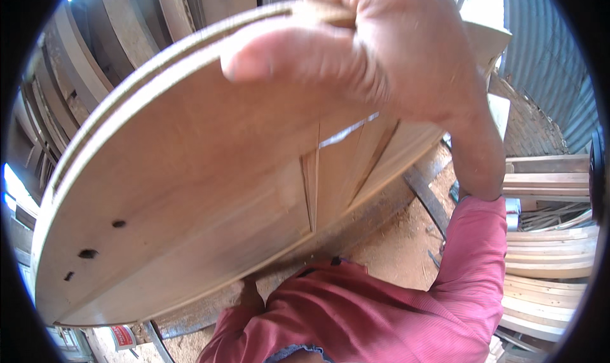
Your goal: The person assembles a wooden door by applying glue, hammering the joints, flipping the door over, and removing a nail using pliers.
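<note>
A large wooden door (210, 166) stands tilted in front of me, its edges bowed by the lens. It has a recessed panel section, a groove along its upper edge, and several dark lock holes near the left end. My right hand (400, 51) is closed over the upper edge, the thumb lying along the door's face and the fingers mostly hidden behind it. Down at the lower edge, only the wrist area of my left hand (250, 293) shows. The door covers its fingers, so their grip cannot be seen.
Stacked wooden boards (546, 255) lie at the right, below a corrugated metal sheet (546, 64). More planks (76, 51) lean at the far left. Sawdust covers the ground (397, 229), where a dark metal bar (429, 201) lies. A red-and-white container (122, 337) sits at lower left.
</note>
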`<state>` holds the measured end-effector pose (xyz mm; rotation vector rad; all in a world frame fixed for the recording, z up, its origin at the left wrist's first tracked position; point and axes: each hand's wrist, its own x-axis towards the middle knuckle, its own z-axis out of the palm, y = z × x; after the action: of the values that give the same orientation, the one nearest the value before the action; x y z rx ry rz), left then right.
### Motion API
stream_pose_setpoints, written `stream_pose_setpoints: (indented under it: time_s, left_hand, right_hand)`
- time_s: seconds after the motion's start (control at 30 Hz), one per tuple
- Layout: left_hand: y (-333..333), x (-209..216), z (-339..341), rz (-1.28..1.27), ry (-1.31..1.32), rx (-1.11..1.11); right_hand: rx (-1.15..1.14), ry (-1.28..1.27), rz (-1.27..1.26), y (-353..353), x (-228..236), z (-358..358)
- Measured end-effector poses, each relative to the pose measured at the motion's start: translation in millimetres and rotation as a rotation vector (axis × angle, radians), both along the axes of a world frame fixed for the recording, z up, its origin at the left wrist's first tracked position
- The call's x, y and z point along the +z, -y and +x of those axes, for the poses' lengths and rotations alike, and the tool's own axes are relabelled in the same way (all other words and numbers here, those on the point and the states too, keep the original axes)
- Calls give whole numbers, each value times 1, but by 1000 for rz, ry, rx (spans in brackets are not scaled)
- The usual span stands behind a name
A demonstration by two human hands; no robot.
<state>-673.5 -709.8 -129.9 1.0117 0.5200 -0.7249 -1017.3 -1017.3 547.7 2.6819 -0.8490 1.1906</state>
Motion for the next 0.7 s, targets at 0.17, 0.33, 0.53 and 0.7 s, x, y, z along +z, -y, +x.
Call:
stream_pose_setpoints:
  time_s: [0.17,0.33,0.53,0.7]
  left_hand:
    - [-2,11,-11,23,-19,2]
    - [-10,3,-12,29,-24,-8]
    - [-11,-3,-14,-6,-39,-25]
    - [-14,-12,-17,2,-48,-64]
  right_hand:
    - [11,69,-251,-10,-5,-25]
    - [12,77,-191,-41,-6,-41]
    - [-20,28,-184,-75,0,-57]
    - [-40,8,-166,-86,1,-58]
